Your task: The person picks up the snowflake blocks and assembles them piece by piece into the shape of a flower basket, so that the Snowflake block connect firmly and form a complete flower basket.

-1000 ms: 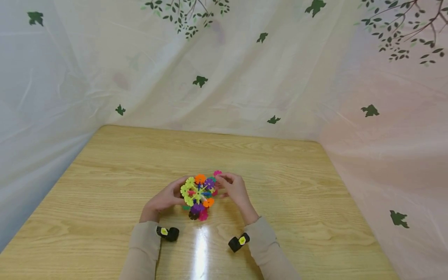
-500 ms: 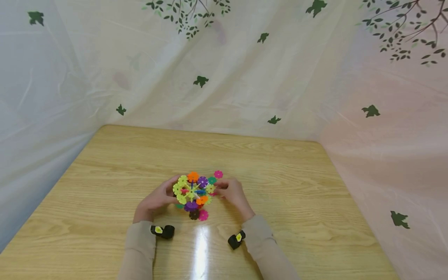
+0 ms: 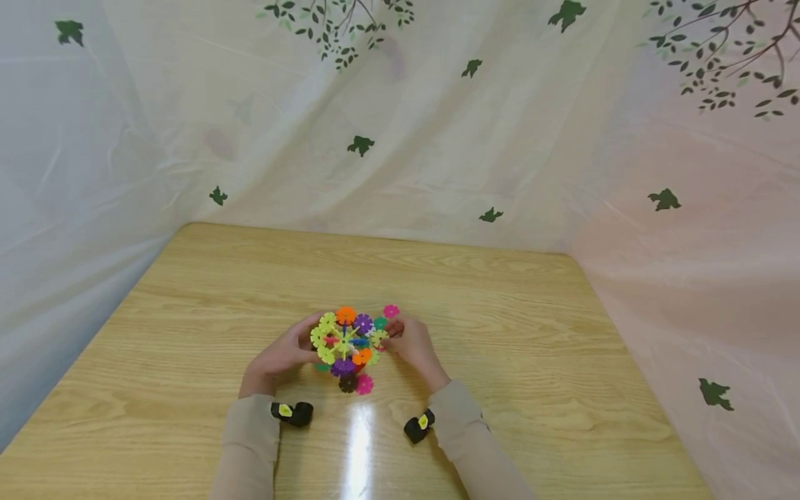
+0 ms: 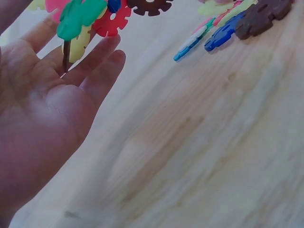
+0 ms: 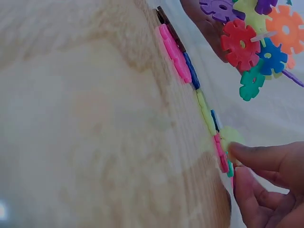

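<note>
A ball-like cluster of notched, flower-shaped discs (image 3: 344,342) in several colours is held by my left hand (image 3: 281,354), at its left side. In the left wrist view, the fingers of the left hand (image 4: 57,99) curve behind a green disc (image 4: 80,20). Flat on the table lies a row of linked discs, including a pink disc (image 3: 364,384) and a brown disc (image 3: 348,382). My right hand (image 3: 415,347) pinches a pale yellow disc (image 3: 378,338) at this row's right side. The right wrist view shows the thumb of the right hand (image 5: 268,183) partly covering the yellow disc (image 5: 231,136).
The wooden table (image 3: 500,319) extends around both hands, with its back edge meeting a pale curtain (image 3: 406,187) printed with leaves and birds. Black wrist straps (image 3: 294,414) sit at the sleeve cuffs. Another pink disc (image 3: 391,311) lies beyond the right hand.
The left hand and the cluster have shifted left, uncovering more of the row on the table. The right hand has dropped slightly from beside the far pink disc to the yellow one.
</note>
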Available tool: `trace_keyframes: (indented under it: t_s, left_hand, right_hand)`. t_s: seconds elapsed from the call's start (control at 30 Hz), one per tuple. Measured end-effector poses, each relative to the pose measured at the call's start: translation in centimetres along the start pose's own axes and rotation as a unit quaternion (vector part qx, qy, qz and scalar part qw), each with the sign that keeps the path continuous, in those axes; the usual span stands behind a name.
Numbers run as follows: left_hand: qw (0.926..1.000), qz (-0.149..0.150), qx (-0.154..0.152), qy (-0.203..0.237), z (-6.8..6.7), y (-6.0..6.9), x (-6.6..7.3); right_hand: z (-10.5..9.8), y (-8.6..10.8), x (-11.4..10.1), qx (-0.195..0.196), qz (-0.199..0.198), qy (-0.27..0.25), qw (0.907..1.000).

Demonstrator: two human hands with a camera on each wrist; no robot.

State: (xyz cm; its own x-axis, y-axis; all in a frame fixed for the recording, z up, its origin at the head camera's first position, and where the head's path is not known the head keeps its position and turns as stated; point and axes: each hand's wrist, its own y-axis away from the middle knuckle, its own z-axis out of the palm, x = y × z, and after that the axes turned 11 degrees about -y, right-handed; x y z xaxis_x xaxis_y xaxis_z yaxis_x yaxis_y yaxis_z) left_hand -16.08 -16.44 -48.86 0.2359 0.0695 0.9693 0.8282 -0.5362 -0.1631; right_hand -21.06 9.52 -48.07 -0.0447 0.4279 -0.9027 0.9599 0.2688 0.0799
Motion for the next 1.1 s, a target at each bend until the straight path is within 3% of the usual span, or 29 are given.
trace_keyframes:
  t_s: [0.2, 0.47, 0.83, 1.1]
  left_hand:
    - [0.9999, -0.002, 0.013, -0.003, 0.2, -0.1, -0.1]
    - [0.9997, -0.007, 0.023, 0.003, 0.5, -0.4, -0.1]
    - [0.9998, 0.004, 0.018, -0.01, 0.8, -0.9, -0.2]
    - [0.9997, 0.019, 0.01, -0.011, 0.9, -0.9, -0.2]
  right_hand:
    - [-0.5, 0.7, 0.0, 0.041, 0.019, -0.106, 0.9933]
    - [-1.4, 2.3, -1.5, 0.037, 0.025, -0.169, 0.9845]
    - [-1.3, 3.0, -2.4, 0.0, 0.011, -0.181, 0.9834]
    - [-1.1, 3.0, -2.2, 0.003, 0.013, -0.162, 0.9867]
